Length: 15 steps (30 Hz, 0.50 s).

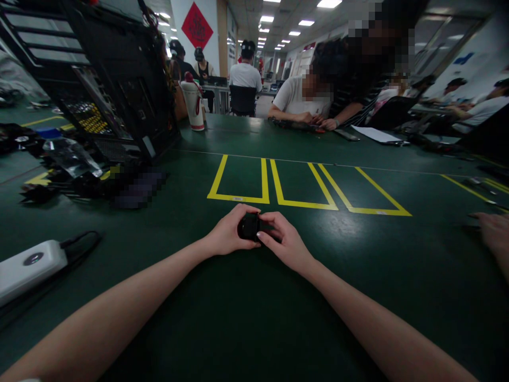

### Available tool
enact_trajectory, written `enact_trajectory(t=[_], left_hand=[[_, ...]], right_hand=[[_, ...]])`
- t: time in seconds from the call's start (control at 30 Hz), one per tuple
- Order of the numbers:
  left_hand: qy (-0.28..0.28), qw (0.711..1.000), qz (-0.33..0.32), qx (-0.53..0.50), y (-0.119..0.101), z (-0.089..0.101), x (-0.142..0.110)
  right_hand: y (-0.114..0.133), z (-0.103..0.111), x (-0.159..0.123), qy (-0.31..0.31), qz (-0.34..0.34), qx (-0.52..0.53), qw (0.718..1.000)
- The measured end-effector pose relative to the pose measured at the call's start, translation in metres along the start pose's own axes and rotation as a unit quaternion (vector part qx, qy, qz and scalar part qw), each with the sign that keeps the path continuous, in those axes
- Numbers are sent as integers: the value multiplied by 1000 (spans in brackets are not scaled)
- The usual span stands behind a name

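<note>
"Two hands share one small black object (249,227), yes?"

"Yes. The left hand (226,232) curves around its left side in a moderately wide grip, and the right hand (287,243) holds its right edge more narrowly, with thumb and fingertips."

"Why so, do you think?"

"I suppose the left one gives the support, while the right one can feel or adjust the edge. What the object is exactly, I cannot tell; the fingers cover much of it."

"And where is it?"

"In the middle, above the green table (178,318), just on the near side of the yellow tape outlines (254,201). These perhaps mark places for putting things."

"What is at the left?"

"Near, a white device (29,268) with a black cable (81,233). Farther, a clear bottle (71,154) and a black computer case (135,101), which leans in the view, maybe only from the lens. A cup (194,109) stands upright beside it."

"And at the right?"

"Another person's hand (495,233), well apart from these two."
</note>
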State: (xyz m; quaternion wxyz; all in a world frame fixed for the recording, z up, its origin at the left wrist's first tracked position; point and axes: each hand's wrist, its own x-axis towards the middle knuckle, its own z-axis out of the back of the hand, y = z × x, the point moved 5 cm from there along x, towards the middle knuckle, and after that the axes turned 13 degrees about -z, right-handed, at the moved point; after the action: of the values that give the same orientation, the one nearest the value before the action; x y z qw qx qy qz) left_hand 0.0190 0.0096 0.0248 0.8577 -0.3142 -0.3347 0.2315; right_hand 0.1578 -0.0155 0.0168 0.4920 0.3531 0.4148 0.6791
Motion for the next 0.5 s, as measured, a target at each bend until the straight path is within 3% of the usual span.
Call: enact_trajectory(t=[0.5], left_hand=[[-13, 1000, 2, -9, 4, -2, -1]], right_hand=[[-1, -1, 1, -6, 4, -9, 1000]])
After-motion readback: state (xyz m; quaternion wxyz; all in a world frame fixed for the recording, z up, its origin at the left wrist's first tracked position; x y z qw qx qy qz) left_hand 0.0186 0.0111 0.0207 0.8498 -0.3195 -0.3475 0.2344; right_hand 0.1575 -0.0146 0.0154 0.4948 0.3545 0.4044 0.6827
